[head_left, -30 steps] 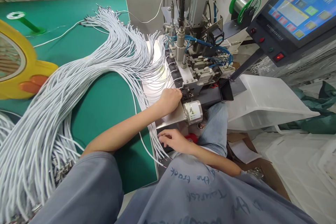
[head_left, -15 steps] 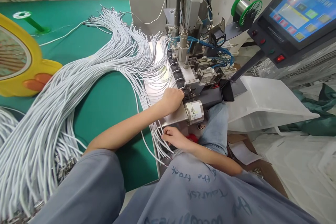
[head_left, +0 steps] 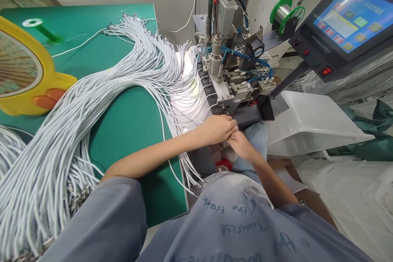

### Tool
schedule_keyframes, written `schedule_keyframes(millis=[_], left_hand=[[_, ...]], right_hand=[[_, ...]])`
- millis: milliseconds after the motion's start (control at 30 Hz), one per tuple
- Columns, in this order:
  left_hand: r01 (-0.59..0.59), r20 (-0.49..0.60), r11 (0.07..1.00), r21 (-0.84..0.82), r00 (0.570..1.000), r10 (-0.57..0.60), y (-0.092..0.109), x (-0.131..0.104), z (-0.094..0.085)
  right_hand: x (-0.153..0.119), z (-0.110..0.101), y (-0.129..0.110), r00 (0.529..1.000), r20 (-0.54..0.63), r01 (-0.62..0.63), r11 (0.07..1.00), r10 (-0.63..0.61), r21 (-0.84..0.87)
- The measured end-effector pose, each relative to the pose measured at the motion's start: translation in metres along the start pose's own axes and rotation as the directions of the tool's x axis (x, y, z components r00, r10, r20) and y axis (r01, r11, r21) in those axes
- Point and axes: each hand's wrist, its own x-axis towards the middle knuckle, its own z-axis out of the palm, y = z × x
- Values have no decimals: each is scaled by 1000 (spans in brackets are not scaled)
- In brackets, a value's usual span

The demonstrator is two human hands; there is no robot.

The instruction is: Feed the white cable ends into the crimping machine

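Some thin white cables (head_left: 119, 77) reach the metal machine (head_left: 219, 84), many overhang the green bench (head_left: 129, 120) edge; left hand (head_left: 218, 128) meets right hand (head_left: 243, 145), grips unclear.

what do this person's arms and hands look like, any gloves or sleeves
The left hand and right hand are bare, with no gloves. The forearms are uncovered too, and no watch or band shows. The left sleeve and right sleeve are short, of plain grey-blue fabric.
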Motion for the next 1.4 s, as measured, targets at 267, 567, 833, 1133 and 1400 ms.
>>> schedule_keyframes(millis=[267,567,833,1133,1400], left_hand=[[24,-223,947,-321,970,-100,-32,11,17],[-107,-375,880,-464,923,-86,-42,14,17],[-55,-362,850,-525,918,-164,-42,13,14],[-94,-419,819,-566,888,-187,-41,14,14],[-80,-347,803,-591,923,-164,-45,13,14]], right_hand=[[32,-32,-15,859,-501,224,959,-110,173],[42,-25,-13,819,-546,368,891,-175,266],[48,-30,-14,877,-449,327,899,-174,290],[49,-21,-10,850,-493,367,882,-188,296],[47,-45,-18,872,-388,349,935,-297,67]])
